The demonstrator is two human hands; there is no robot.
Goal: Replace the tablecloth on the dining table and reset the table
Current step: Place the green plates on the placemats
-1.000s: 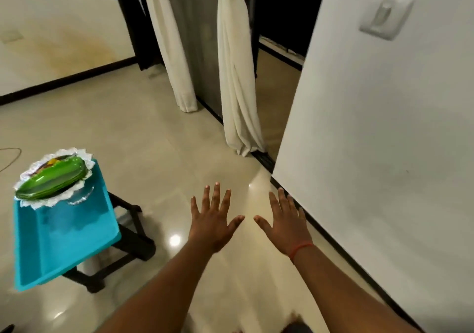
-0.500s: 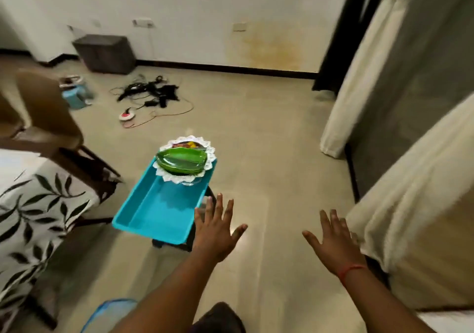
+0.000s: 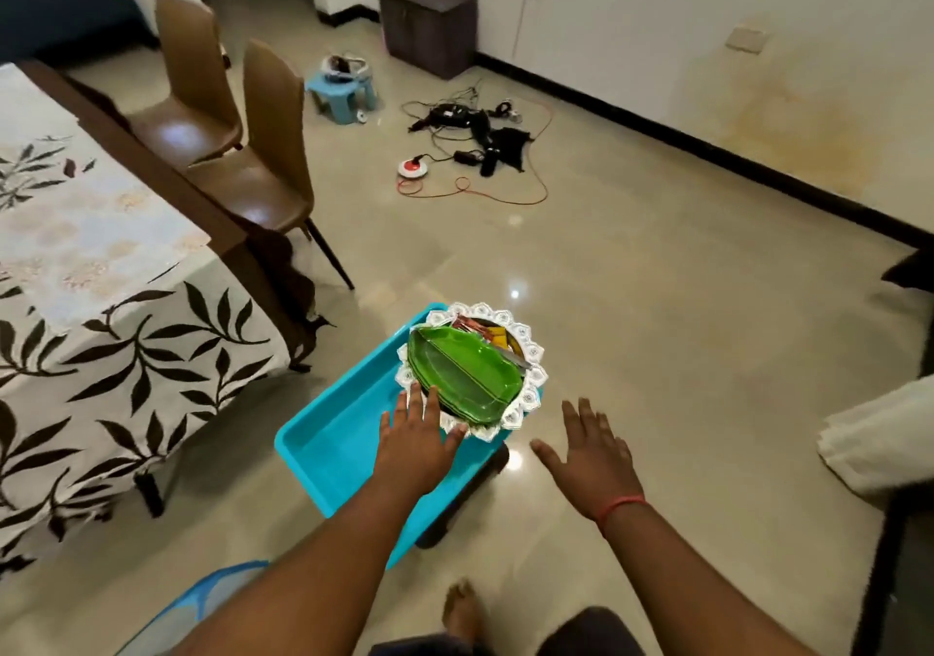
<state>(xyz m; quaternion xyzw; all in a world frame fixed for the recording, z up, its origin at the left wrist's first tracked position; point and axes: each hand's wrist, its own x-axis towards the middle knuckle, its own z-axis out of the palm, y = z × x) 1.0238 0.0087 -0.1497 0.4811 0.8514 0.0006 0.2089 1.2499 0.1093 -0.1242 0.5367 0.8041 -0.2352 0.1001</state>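
Note:
The dining table (image 3: 212, 231) at the left wears a white tablecloth (image 3: 126, 342) with dark leaf prints. A turquoise tray (image 3: 328, 438) sits on a low dark stool in front of me. At the tray's far end stands a stack of green leaf-shaped plates (image 3: 465, 377) on a white lacy mat (image 3: 530, 392), with cutlery and other items partly hidden beneath. My left hand (image 3: 414, 448) hovers flat over the tray, fingers straight, fingertips at the near edge of the mat. My right hand (image 3: 591, 458) is spread open over the floor, right of the tray. Both hands are empty.
Two brown chairs (image 3: 252, 150) stand along the table's far side. Cables and a red-and-white device (image 3: 470, 145) lie on the floor ahead, near a small blue stool (image 3: 343, 94) and a dark cabinet (image 3: 429, 24). White fabric (image 3: 879, 433) lies at the right. A blue mesh item (image 3: 202, 600) sits near my feet.
My view has swung left from the wall and curtains to the table and tray. Both hands, still open, have come closer to the tray; the left one now reaches the mat's edge.

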